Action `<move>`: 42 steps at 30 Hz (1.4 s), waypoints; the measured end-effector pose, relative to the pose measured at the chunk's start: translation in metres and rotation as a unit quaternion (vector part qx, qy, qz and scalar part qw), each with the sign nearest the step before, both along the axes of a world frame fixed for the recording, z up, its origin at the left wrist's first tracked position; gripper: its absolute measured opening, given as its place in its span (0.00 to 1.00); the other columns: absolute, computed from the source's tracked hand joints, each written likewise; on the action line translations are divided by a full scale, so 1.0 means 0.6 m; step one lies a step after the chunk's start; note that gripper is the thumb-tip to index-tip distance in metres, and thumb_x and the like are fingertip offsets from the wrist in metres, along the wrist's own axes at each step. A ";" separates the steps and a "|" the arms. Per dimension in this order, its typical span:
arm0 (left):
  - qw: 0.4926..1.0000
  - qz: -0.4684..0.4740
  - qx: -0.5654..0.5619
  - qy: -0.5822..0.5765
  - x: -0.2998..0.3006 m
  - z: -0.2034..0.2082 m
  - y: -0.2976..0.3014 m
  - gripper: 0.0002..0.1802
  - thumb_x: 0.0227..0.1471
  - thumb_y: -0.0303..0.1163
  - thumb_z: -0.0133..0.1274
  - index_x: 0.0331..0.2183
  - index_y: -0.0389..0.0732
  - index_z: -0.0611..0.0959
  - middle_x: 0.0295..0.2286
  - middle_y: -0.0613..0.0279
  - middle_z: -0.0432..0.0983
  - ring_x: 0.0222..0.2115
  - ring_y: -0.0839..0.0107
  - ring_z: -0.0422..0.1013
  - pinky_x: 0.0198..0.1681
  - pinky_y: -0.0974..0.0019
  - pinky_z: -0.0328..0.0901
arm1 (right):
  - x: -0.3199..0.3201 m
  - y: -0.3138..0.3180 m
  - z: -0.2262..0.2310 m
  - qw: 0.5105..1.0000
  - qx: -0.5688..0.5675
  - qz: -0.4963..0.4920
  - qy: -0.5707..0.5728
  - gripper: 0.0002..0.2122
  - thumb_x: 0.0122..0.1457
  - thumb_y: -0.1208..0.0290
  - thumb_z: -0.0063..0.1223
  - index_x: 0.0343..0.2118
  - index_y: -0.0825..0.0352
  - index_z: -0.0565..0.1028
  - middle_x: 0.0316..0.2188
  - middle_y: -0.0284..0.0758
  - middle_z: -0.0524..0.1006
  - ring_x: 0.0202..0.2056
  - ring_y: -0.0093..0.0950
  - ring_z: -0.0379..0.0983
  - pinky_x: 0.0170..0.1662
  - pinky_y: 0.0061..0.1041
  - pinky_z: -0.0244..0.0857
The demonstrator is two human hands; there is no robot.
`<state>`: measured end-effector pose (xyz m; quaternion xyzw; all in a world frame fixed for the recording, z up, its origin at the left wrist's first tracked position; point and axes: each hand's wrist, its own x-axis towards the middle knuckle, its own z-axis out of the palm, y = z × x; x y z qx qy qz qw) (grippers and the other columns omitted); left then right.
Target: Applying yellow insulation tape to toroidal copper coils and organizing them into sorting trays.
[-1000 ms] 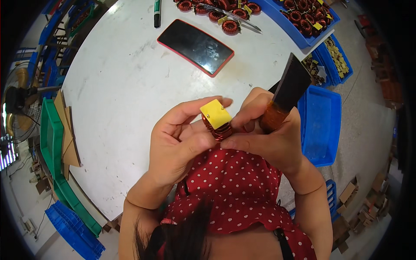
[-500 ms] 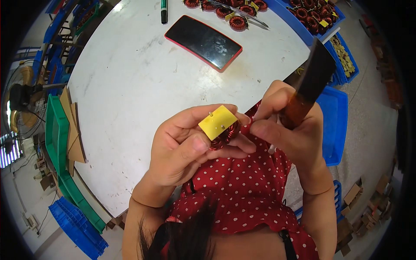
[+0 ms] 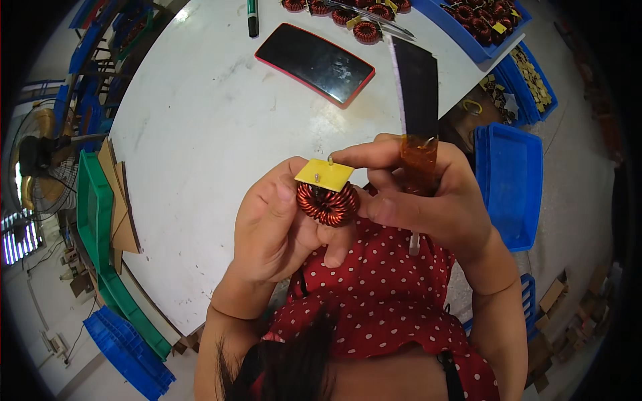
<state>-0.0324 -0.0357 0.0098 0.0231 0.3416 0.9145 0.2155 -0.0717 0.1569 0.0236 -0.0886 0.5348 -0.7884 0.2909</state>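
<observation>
Above the polka-dot dress (image 3: 374, 301), I see a copper-wound toroidal coil (image 3: 328, 206) topped by a yellow plate (image 3: 326, 175), the left hand's (image 3: 264, 227) grip closed on it; the right hand (image 3: 451, 200), thumb and forefinger beside the coil, has its grip wrapped round a black-bladed tool (image 3: 420, 87); beyond, on the white surface (image 3: 194, 140), lies a red-edged phone (image 3: 315, 63)

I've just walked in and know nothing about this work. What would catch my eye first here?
Probably the copper-wire ring with its bright yellow plate, held in the left hand at the centre. Next might be the dark flat tool standing up from the right hand. Beyond them, a red-edged phone lies on the white table.
</observation>
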 end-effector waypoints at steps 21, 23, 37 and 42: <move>0.946 0.136 -0.260 0.141 0.010 0.023 0.018 0.25 0.60 0.47 0.31 0.42 0.31 0.66 0.32 0.44 0.70 0.18 0.75 0.61 0.24 0.73 0.59 | -0.014 0.013 0.003 0.920 0.171 -0.017 0.351 0.08 0.53 0.76 0.47 0.34 0.74 0.73 0.18 0.29 0.68 0.20 0.18 0.61 0.25 0.16 0.56; 0.950 0.099 -0.247 0.165 0.009 0.023 0.006 0.25 0.62 0.46 0.29 0.44 0.31 0.64 0.35 0.47 0.70 0.25 0.75 0.62 0.33 0.70 0.62 | -0.013 0.018 0.005 0.898 0.225 0.005 0.379 0.07 0.50 0.75 0.53 0.31 0.72 0.73 0.18 0.33 0.69 0.18 0.23 0.63 0.24 0.19 0.57; 0.891 0.190 -0.314 0.266 0.014 0.005 0.007 0.21 0.62 0.43 0.29 0.40 0.33 0.65 0.33 0.52 0.68 0.21 0.79 0.59 0.26 0.75 0.58 | -0.004 0.010 0.008 0.765 0.406 -0.007 0.500 0.13 0.40 0.73 0.61 0.27 0.67 0.68 0.17 0.38 0.69 0.19 0.38 0.67 0.22 0.30 0.59; 0.904 0.185 -0.318 0.216 0.021 0.011 0.010 0.22 0.62 0.44 0.27 0.39 0.33 0.65 0.31 0.52 0.69 0.20 0.80 0.57 0.25 0.75 0.56 | -0.010 -0.002 -0.016 0.680 0.432 -0.123 0.580 0.11 0.48 0.65 0.58 0.23 0.63 0.67 0.14 0.32 0.68 0.15 0.30 0.68 0.16 0.25 0.58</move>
